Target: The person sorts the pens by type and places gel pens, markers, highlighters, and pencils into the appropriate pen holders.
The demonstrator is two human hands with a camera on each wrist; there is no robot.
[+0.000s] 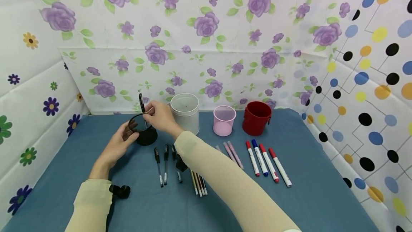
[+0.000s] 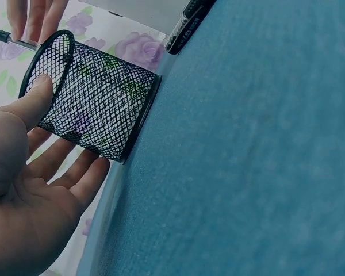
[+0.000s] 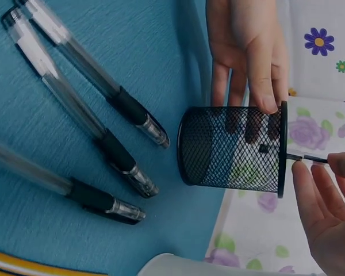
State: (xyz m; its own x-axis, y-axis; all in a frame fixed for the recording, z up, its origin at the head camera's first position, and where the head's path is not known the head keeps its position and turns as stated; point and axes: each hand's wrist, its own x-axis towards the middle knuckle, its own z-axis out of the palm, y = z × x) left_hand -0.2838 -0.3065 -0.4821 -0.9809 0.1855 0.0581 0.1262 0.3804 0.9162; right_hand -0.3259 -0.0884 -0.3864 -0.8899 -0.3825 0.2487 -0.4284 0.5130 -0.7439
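A black mesh pen cup (image 3: 233,146) stands upright on the blue cloth at the left. My left hand (image 1: 118,144) holds it from the side, thumb near the rim and fingers round the mesh wall. Over its mouth, my right hand (image 1: 161,118) pinches a black gel pen (image 1: 141,102) between thumb and fingers. The pen stands nearly upright, its lower part reaching in past the rim. Three more black gel pens (image 3: 80,121) lie in front of the cup, one partly covered by the right wrist in the head view.
Pencils (image 1: 197,183) lie partly under the right forearm. Pink pens (image 1: 234,154) and several red and blue markers (image 1: 269,164) lie further right. Along the back stand a white bucket (image 1: 185,112), a pink cup (image 1: 224,121) and a red bucket (image 1: 255,119), before a flowered backdrop.
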